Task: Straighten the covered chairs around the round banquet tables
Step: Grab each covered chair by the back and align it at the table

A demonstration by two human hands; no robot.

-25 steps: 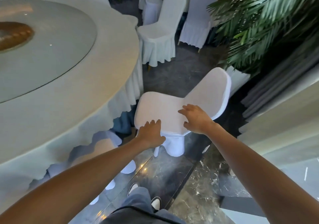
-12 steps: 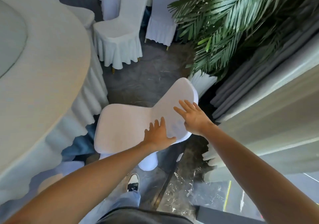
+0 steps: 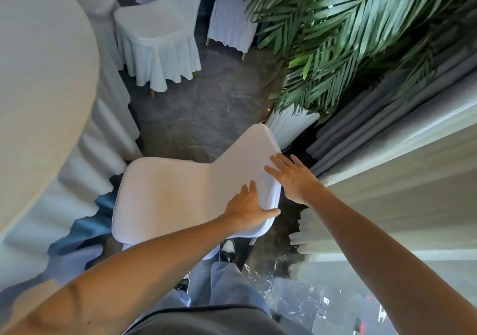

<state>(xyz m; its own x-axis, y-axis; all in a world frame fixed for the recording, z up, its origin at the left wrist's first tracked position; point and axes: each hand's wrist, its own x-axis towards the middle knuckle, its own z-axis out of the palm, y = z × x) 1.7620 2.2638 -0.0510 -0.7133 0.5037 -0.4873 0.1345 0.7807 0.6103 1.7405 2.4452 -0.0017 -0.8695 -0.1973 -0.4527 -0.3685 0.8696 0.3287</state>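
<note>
A white-covered chair [image 3: 167, 195] stands just below me, its seat toward the round banquet table [image 3: 38, 97] on the left and its backrest pointing toward the curtains. My left hand [image 3: 247, 209] lies flat on the near side of the backrest, fingers straight, thumb along the edge. My right hand [image 3: 291, 177] rests on the backrest's top edge with its fingers spread and straight. Neither hand curls round the cover.
Two more covered chairs [image 3: 157, 32] [image 3: 232, 19] stand farther along the table. A palm plant [image 3: 348, 37] in a white-wrapped pot [image 3: 291, 125] and grey curtains [image 3: 387, 133] crowd the right side. Dark marble floor [image 3: 206, 112] lies between. My shoes show under the chair.
Both hands have slid from the seat up onto the backrest. The chair has shifted left toward the table in view, and I stand closer over it.
</note>
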